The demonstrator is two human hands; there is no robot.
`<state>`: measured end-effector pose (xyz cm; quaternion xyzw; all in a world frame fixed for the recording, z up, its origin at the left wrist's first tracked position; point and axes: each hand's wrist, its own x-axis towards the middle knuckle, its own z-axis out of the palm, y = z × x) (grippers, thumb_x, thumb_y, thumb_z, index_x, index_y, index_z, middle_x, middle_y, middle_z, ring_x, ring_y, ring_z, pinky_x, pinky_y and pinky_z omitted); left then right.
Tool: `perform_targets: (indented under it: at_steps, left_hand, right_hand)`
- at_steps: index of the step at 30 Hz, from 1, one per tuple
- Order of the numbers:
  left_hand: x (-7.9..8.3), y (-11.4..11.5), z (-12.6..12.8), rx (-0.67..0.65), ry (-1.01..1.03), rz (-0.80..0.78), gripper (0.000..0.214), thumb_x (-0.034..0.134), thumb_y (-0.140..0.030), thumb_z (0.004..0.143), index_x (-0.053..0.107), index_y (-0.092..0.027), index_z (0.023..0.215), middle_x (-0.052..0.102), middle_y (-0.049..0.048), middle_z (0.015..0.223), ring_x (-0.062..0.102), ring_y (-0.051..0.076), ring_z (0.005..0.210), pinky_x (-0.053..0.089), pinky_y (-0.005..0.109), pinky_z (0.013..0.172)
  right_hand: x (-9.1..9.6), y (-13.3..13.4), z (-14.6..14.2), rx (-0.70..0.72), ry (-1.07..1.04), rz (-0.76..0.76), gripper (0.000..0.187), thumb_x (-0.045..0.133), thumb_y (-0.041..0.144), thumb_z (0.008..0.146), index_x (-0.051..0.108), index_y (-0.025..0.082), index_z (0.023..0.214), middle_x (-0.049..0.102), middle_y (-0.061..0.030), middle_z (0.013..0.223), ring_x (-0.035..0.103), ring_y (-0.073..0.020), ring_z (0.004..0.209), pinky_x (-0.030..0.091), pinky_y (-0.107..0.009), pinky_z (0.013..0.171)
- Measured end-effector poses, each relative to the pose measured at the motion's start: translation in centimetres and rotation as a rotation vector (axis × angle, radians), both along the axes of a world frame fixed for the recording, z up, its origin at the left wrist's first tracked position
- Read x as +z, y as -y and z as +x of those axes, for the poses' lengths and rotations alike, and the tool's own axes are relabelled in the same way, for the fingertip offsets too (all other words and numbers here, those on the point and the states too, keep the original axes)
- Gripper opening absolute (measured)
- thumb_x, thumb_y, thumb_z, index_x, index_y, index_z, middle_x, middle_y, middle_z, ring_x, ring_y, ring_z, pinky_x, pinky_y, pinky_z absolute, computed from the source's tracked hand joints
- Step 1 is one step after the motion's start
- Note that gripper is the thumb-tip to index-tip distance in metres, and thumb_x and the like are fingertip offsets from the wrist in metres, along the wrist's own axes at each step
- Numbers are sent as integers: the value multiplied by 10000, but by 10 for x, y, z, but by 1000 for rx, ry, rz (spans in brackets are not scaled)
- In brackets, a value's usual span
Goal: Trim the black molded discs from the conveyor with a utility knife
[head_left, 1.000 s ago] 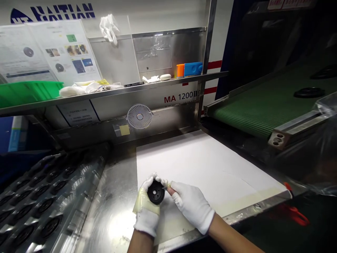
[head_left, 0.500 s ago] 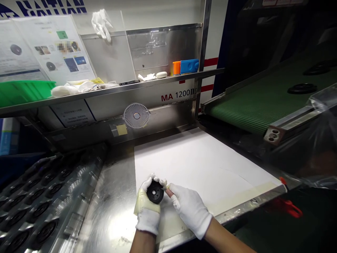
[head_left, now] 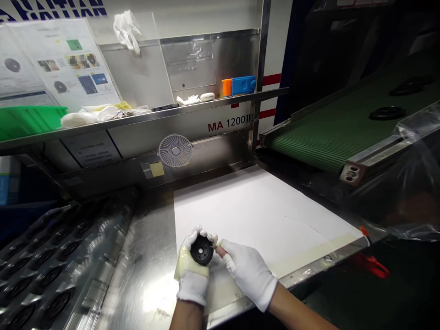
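My left hand (head_left: 191,275), in a white glove with a yellowish covering over the palm, is wrapped round a small black round plastic part (head_left: 201,251). The part's face, with a small hole in the middle, is turned up towards me. At its right edge is my right hand (head_left: 248,271), also in a white glove, with a bare fingertip showing. Thumb and finger are pinched together there; what they hold, if anything, is too small to make out. Both hands are above the near left part of a white sheet (head_left: 261,215) on the metal table (head_left: 147,238).
On the left is a tray (head_left: 129,201) with several black round parts (head_left: 58,302). A shelf (head_left: 192,106) at the back bears a green bin (head_left: 30,121) and a blue-and-orange object (head_left: 239,86). A small fan (head_left: 175,151) sits below. Right, a green conveyor (head_left: 316,137) carries black discs (head_left: 387,113).
The view has shifted slightly, so the background sits a little further left. Both hands and the black part keep nearly the same pose; the right fingertips stay at its edge.
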<state>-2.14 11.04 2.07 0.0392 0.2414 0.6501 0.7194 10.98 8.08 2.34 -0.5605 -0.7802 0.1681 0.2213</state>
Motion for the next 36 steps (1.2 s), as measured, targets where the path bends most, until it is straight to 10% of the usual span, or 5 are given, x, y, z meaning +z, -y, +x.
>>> perform_targets:
  at_steps: [36]
  left_hand:
    - [-6,-3,-5,107,90,-57,93,564,-58,681,577,-144,712,540,6,663,528,114,642,495,342,773]
  right_hand:
    - [-20,8,-25,-18,-29,38,271,316,330,930,543,235,816,636,9,741,571,-161,652,266,-265,557]
